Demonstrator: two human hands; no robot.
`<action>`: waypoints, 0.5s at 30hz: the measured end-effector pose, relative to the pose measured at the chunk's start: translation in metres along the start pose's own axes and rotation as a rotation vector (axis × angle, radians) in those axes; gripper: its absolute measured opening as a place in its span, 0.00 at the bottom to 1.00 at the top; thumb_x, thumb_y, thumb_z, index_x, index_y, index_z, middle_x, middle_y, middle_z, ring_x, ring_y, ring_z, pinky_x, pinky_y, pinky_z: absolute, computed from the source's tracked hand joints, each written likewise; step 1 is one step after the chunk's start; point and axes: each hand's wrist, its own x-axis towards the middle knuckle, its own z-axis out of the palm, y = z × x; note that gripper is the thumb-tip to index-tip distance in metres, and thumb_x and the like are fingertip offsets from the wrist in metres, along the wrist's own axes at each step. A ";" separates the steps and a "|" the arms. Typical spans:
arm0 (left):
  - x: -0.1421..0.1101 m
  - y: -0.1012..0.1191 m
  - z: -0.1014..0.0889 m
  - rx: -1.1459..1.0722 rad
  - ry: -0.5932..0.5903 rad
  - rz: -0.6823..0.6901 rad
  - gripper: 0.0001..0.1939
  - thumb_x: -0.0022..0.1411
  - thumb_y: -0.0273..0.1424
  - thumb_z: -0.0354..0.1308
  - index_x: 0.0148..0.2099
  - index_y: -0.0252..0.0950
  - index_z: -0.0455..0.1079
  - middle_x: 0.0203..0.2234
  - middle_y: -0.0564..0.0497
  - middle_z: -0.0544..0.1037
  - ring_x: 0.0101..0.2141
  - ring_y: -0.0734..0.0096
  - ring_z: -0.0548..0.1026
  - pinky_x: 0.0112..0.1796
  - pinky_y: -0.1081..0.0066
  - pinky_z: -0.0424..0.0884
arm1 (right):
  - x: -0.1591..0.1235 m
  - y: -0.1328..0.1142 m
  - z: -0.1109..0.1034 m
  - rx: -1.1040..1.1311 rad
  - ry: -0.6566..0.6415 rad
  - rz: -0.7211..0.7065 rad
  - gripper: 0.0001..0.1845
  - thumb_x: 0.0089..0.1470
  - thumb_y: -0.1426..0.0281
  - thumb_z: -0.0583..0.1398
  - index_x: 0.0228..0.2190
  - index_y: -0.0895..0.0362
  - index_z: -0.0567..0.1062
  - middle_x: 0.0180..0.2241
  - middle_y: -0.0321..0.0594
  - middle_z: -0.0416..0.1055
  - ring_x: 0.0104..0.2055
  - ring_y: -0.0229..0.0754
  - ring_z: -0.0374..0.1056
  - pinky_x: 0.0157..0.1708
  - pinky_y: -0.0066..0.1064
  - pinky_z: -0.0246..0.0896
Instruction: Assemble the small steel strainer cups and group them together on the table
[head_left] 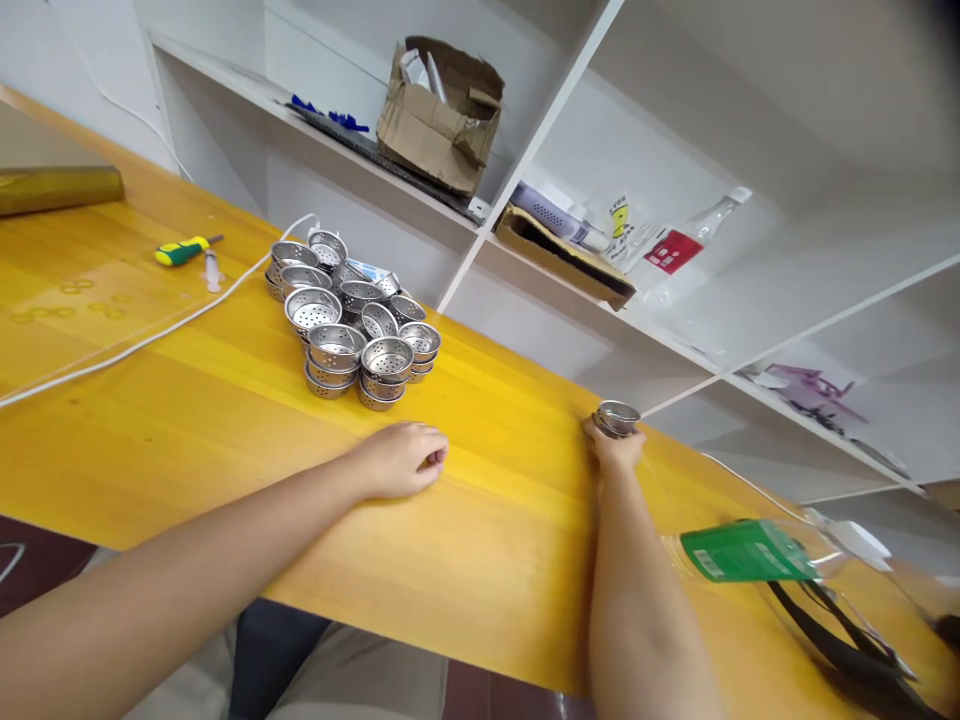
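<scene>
My right hand [616,450] is wrapped round a small stack of perforated metal cups [619,412] by the back edge of the wooden table. Resting on the tabletop, my left hand [401,460] is loosely curled into a fist, with nothing visible inside it. Just beyond that hand stands a cluster of similar perforated metal cups [337,347], many of them stacked on one another. A few cups in the cluster lie tilted on top, and the ones at the back are partly hidden.
A white cable [150,340] crosses the table on the left, near a screwdriver [186,250] and a small syringe [213,271]. On the right lie a green-labelled bottle [750,552] and a black strap [840,645]. White shelves behind hold a torn cardboard box [431,125] and a clear bottle [686,235].
</scene>
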 end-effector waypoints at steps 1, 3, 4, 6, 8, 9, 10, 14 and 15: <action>0.000 0.000 0.000 0.000 0.003 -0.003 0.03 0.64 0.28 0.56 0.37 0.39 0.71 0.35 0.51 0.80 0.36 0.65 0.76 0.39 0.67 0.67 | -0.001 0.000 -0.001 -0.006 0.021 0.055 0.49 0.31 0.60 0.75 0.55 0.54 0.65 0.55 0.57 0.74 0.58 0.61 0.72 0.58 0.49 0.67; 0.001 0.001 0.000 -0.005 0.010 -0.007 0.03 0.64 0.28 0.56 0.37 0.39 0.71 0.35 0.51 0.80 0.37 0.65 0.76 0.39 0.67 0.67 | -0.010 -0.004 -0.005 -0.025 0.050 0.148 0.51 0.32 0.62 0.75 0.57 0.54 0.64 0.57 0.58 0.72 0.60 0.60 0.71 0.61 0.45 0.65; 0.001 0.001 0.000 -0.009 0.011 -0.012 0.03 0.64 0.28 0.56 0.37 0.39 0.71 0.35 0.50 0.80 0.37 0.65 0.76 0.39 0.67 0.67 | -0.018 -0.008 -0.007 -0.036 0.051 0.175 0.51 0.34 0.62 0.75 0.59 0.55 0.63 0.59 0.60 0.71 0.61 0.60 0.70 0.62 0.45 0.63; 0.002 0.000 0.000 -0.027 0.009 -0.024 0.03 0.63 0.28 0.57 0.36 0.39 0.72 0.34 0.51 0.80 0.36 0.66 0.76 0.37 0.68 0.67 | -0.042 -0.017 -0.013 -0.074 0.046 0.220 0.50 0.39 0.62 0.73 0.61 0.58 0.61 0.61 0.64 0.67 0.65 0.61 0.66 0.64 0.46 0.61; 0.003 -0.002 0.000 -0.045 0.014 -0.026 0.03 0.62 0.29 0.58 0.36 0.38 0.72 0.34 0.51 0.80 0.35 0.67 0.76 0.36 0.69 0.67 | -0.074 -0.029 -0.019 -0.119 0.003 0.208 0.46 0.46 0.63 0.70 0.62 0.60 0.60 0.61 0.65 0.67 0.65 0.62 0.66 0.64 0.48 0.60; 0.003 -0.004 0.000 -0.057 0.010 -0.027 0.03 0.62 0.29 0.58 0.36 0.38 0.73 0.34 0.51 0.81 0.34 0.67 0.76 0.36 0.69 0.67 | -0.093 -0.037 -0.023 -0.132 -0.039 0.169 0.44 0.48 0.63 0.68 0.62 0.60 0.60 0.60 0.64 0.69 0.63 0.62 0.68 0.63 0.48 0.61; 0.002 -0.005 0.001 -0.068 0.010 -0.032 0.03 0.62 0.29 0.58 0.36 0.38 0.73 0.34 0.51 0.81 0.33 0.67 0.76 0.35 0.69 0.67 | -0.113 -0.046 -0.026 -0.128 -0.104 0.110 0.41 0.50 0.64 0.67 0.62 0.59 0.61 0.58 0.62 0.70 0.61 0.61 0.70 0.61 0.48 0.63; 0.001 -0.008 0.000 -0.048 0.053 -0.029 0.04 0.62 0.29 0.58 0.37 0.38 0.74 0.34 0.50 0.81 0.33 0.66 0.76 0.35 0.69 0.68 | -0.204 -0.100 -0.040 0.006 -0.460 -0.141 0.31 0.55 0.63 0.64 0.57 0.58 0.67 0.55 0.61 0.74 0.51 0.55 0.75 0.50 0.42 0.69; 0.001 -0.009 -0.001 -0.042 0.068 -0.032 0.04 0.62 0.29 0.58 0.37 0.38 0.75 0.34 0.49 0.81 0.33 0.66 0.77 0.36 0.69 0.68 | -0.227 -0.117 -0.041 0.031 -0.532 -0.226 0.28 0.55 0.63 0.63 0.56 0.58 0.68 0.53 0.59 0.75 0.50 0.53 0.76 0.49 0.42 0.69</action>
